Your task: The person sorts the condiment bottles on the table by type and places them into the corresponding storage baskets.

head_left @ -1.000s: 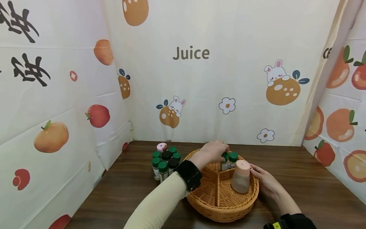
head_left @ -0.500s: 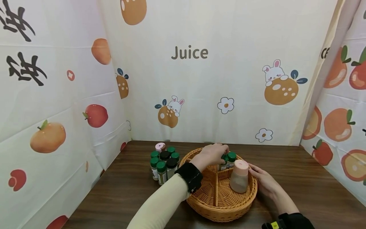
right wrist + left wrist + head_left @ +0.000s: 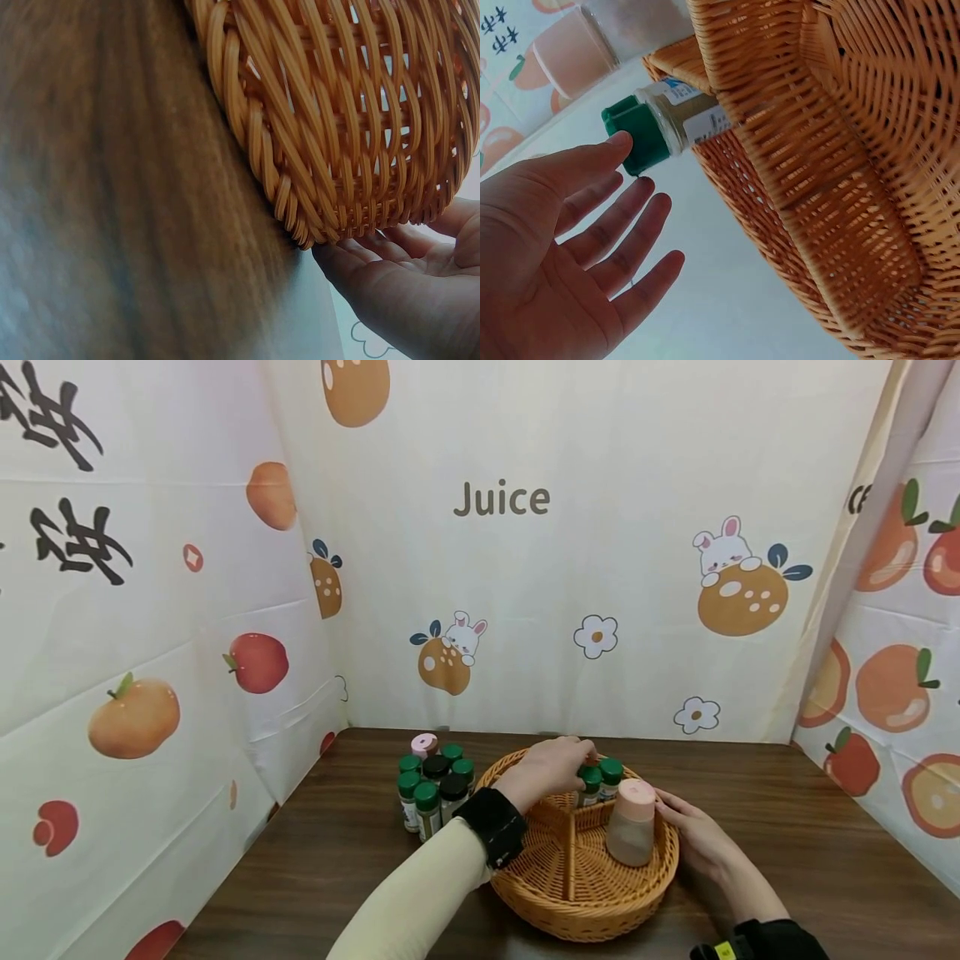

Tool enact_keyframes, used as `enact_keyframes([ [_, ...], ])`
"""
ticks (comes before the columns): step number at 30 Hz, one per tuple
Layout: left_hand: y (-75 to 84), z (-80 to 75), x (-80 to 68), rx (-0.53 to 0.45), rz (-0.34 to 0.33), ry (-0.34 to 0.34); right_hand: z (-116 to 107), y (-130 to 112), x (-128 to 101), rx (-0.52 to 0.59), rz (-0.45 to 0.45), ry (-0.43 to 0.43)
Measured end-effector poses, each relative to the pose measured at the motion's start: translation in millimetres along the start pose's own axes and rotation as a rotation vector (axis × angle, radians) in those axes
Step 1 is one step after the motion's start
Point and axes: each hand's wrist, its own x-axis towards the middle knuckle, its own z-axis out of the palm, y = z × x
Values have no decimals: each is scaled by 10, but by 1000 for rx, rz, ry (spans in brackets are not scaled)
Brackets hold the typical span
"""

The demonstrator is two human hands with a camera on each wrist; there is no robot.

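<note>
A round wicker basket with dividers stands on the table. My left hand reaches over its far compartment. There, a green-capped spice bottle stands beside another green-capped bottle. In the left wrist view, my thumb touches the bottle's green cap while the other fingers spread loosely beside it. A frosted jar with a pink lid occupies the right compartment. My right hand rests against the basket's right outer side with extended fingers; in the right wrist view some fingertips are hidden behind the wicker.
Left of the basket, several bottles with green and black caps stand grouped, with a pink-topped container at the back. Dark wood table surrounds them. Printed cloth walls enclose the back and sides.
The green-capped bottle under my left hand has gone slightly lower in the basket, and more of its cap shows past the fingertips. My right hand has stayed at the basket.
</note>
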Motion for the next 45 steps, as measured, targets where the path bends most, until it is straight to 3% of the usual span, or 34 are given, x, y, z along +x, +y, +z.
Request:
enact_keyframes([
  [24, -273, 15, -227, -16, -15, -22, -8, 5, -7, -2, 10, -9],
  [36, -460, 13, -471, -21, -42, 6, -13, -2, 0, -2, 14, -12],
  [45, -585, -54, -759, -29, -16, 56, -12, 2, 8, 5, 13, -14],
])
